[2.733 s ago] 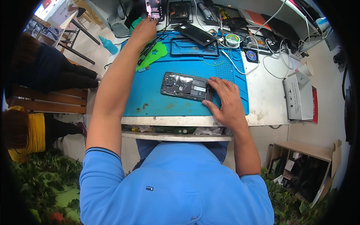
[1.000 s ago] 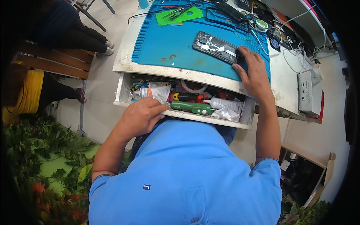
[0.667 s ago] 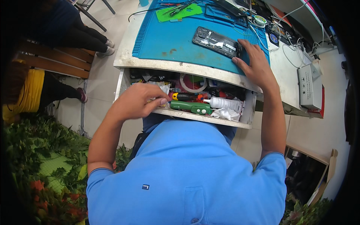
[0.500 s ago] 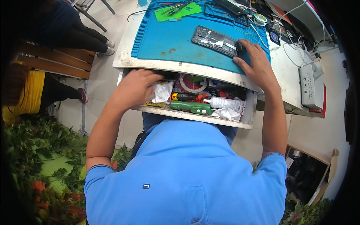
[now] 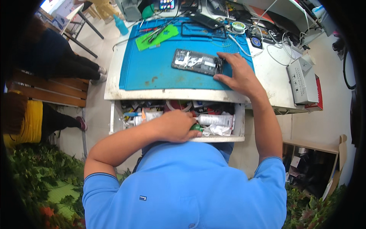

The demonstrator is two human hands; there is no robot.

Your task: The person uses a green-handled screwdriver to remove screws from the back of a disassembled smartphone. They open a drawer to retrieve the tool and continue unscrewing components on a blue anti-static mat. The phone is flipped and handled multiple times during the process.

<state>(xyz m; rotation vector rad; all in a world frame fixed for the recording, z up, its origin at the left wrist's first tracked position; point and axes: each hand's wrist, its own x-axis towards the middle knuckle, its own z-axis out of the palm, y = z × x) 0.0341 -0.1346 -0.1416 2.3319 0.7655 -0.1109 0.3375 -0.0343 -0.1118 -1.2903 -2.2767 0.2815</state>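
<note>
my left hand (image 5: 176, 125) shifted rightward, baring the left of the drawer (image 5: 239, 120); grip untellable. my right hand (image 5: 241, 74) pinches the phone (image 5: 196, 61) edgewise.

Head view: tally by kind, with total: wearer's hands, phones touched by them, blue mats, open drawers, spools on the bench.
Left hand plus right hand: 2
Touched phone: 1
Blue mat: 1
Open drawer: 1
Spool: 1
Total: 6

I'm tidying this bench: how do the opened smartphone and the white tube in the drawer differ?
The opened smartphone is mostly dark and broad; the white tube is pale and slimmer. The smartphone lies on the blue mat, the right hand at its right end; the tube lies in the open drawer. Both are lying down.
</note>
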